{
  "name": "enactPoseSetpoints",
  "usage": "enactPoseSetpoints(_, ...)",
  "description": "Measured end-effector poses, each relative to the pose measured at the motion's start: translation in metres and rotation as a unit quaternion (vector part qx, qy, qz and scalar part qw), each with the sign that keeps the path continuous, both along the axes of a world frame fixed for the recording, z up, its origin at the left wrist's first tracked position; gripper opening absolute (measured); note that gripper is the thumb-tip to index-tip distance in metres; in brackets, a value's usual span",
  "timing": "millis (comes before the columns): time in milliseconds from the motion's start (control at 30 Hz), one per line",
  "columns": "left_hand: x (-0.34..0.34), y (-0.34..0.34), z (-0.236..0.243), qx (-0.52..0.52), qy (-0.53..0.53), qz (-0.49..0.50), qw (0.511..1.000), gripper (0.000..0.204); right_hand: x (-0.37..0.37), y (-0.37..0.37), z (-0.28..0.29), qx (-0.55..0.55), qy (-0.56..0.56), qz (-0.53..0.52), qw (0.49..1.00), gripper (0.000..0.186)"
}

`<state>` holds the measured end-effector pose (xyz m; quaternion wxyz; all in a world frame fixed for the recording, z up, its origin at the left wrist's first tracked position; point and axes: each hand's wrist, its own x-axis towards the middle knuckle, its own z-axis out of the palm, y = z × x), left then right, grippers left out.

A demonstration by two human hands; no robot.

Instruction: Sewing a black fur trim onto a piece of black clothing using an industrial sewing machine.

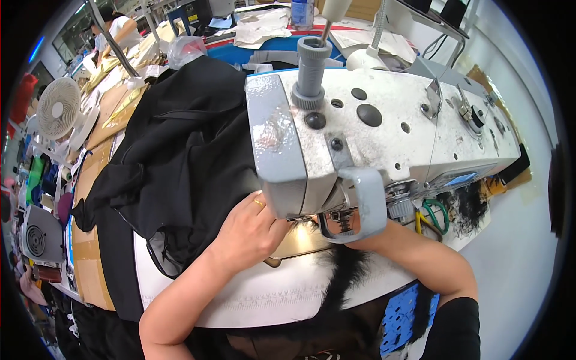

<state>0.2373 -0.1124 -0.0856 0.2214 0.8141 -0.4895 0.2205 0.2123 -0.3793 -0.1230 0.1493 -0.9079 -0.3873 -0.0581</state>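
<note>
Beside the needle area of a white and grey sewing machine [384, 120], my left hand [255, 231] is closed, with a ring on one finger. Its fingertips are turned away, so what they pinch cannot be made out. A black garment [180, 132] lies bunched next to it, left of the machine head. My right hand [359, 236] is mostly covered by the machine head and grey finger guard [372, 201]; its fingers are hidden. A black fluffy trim strip [345, 273] runs from near this hand over the table's front edge. Light shines on the metal plate [303, 240] between my hands.
Green and yellow handled tools [437, 216] and black fluff [471, 204] lie right of the machine. A white fan [59, 108] stands at far left. Cardboard [90, 240] borders the white table [240, 297]. Another person [123, 30] is at the far left.
</note>
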Motion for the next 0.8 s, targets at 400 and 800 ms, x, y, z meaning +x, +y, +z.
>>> enactPoseSetpoints(400,-0.001,-0.001,0.004,0.016,-0.029,0.011,0.999,0.015,0.001,-0.001,-0.007,-0.051,-0.059,0.015,0.997,0.034)
enactPoseSetpoints(800,-0.016,0.003,0.006,0.064,0.05,0.054,0.995,0.013,0.001,0.008,0.008,0.103,-0.095,-0.001,0.99,0.029)
